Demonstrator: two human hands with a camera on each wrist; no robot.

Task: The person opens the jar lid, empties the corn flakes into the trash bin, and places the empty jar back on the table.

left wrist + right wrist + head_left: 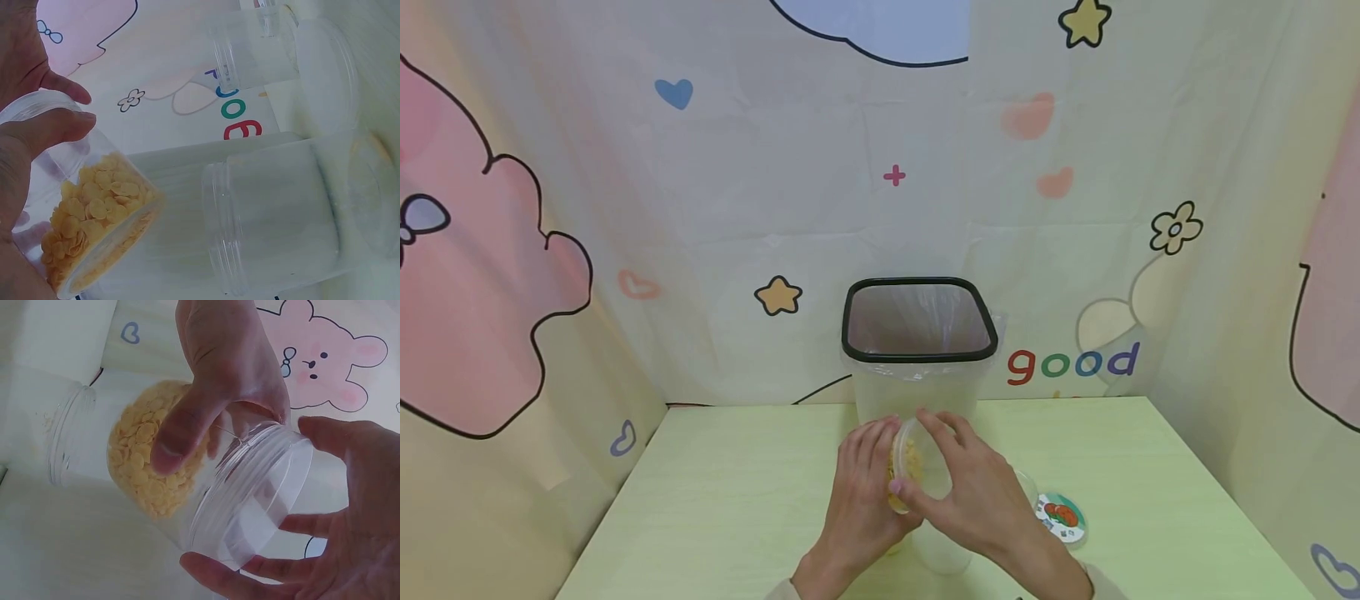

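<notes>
A clear jar with yellow flakes inside is held tilted over the table between both hands. My left hand grips its body, with the thumb laid across the wall in the right wrist view. At the jar's mouth is a clear lid. The fingers and thumb of my right hand are spread round this lid and bent onto its rim. In the head view the hands cover much of the jar.
Behind the hands stands a bin with a black rim and a plastic liner. Close by on the table are another clear jar and a further clear container. A round lid with a printed label lies right of my right hand.
</notes>
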